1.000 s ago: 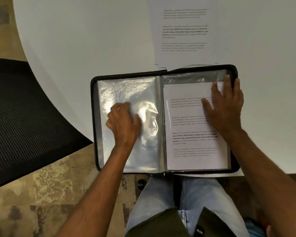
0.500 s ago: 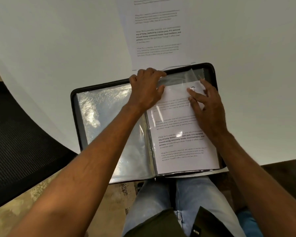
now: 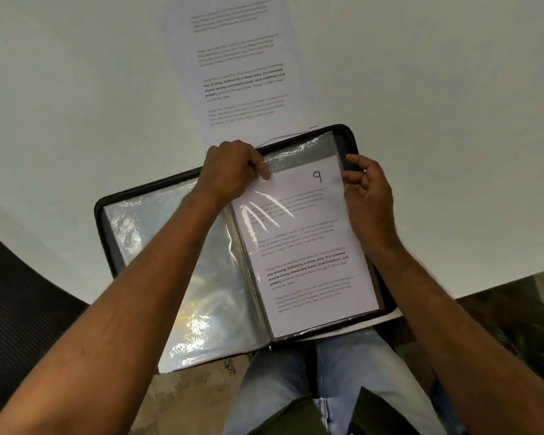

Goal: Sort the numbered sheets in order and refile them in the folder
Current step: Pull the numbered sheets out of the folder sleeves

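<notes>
A black zip folder (image 3: 102,211) lies open at the table's near edge, partly over my lap. Its left side shows empty clear sleeves (image 3: 170,265). In the right sleeve sits a printed sheet marked 9 (image 3: 308,255). My left hand (image 3: 233,171) pinches the top left corner of that sleeve near the spine. My right hand (image 3: 366,196) pinches the sheet's upper right edge, with the fingertips at the folder's rim. A stack of printed sheets (image 3: 242,67) lies on the table just beyond the folder.
The white table (image 3: 437,120) spreads around the folder and sheets. A black mesh chair (image 3: 22,309) stands at the left. My jeans-clad legs (image 3: 343,381) are below the folder, over patterned floor.
My left hand crossed from the left sleeve to the right sleeve's top corner and pinched it. My right hand went from lying flat on the sheet to pinching its upper right edge, uncovering the 9.
</notes>
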Motion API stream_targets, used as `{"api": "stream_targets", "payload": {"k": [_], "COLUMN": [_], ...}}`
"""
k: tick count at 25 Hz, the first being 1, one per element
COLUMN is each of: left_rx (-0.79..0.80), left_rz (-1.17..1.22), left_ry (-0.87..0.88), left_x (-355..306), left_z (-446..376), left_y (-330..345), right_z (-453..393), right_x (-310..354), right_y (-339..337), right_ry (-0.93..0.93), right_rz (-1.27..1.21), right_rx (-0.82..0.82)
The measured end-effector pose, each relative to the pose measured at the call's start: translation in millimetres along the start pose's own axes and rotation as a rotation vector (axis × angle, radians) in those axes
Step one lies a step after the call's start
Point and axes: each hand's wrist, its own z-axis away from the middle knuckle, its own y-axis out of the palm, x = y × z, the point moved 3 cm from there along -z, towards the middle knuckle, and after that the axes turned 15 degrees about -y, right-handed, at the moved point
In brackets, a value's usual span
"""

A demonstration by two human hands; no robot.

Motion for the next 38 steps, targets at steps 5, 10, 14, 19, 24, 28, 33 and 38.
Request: {"api": "stream_targets", "payload": {"k": [5,10,14,19,24,28,33,38], "left_rx": [0.098,0.200,0.178,-0.096,-0.299,-0.344,-0.258,-0.081], "left_rz": [-0.013,-0.043,-0.107,0.034,0.391,0.587,0.705,0.903], "left_ry": [0.008,0.059,0.071,0.022,-0.078,-0.104,-0.225,-0.365], "left_x": [-14.8,-26.2,-27.1,-19.9,-13.7,-8.2,26.6,56.4], "left_z": [-4.7,-5.8,-6.0,-12.2,-21.8,-28.1,-28.3,3.3], "left_y": [-1.9,7.3,15.6,-3.5,-36.6,-59.7,-66.2,-38.8], "right_z": [0.6,-0.7,-0.4,3.3,10.0,9.2,8.7,10.0], "right_x": [0.1,-0.4,-1.5,-2.6,-8.9,-9.8,-14.4,-10.1], "right_y": [4.5,10.0,8.4,0.7,2.0,3.7,6.2,7.7], "right_ry": [0.082,0.110,0.119,0.149,0.160,0.128,0.122,0.130], "right_rz": [-0.059,-0.086,-0.113,-0.148,-0.095,-0.011,0.049,0.041], "right_rx": [-0.027,-0.050,-0.040,0.020,0.094,0.122,0.096,0.063]}}
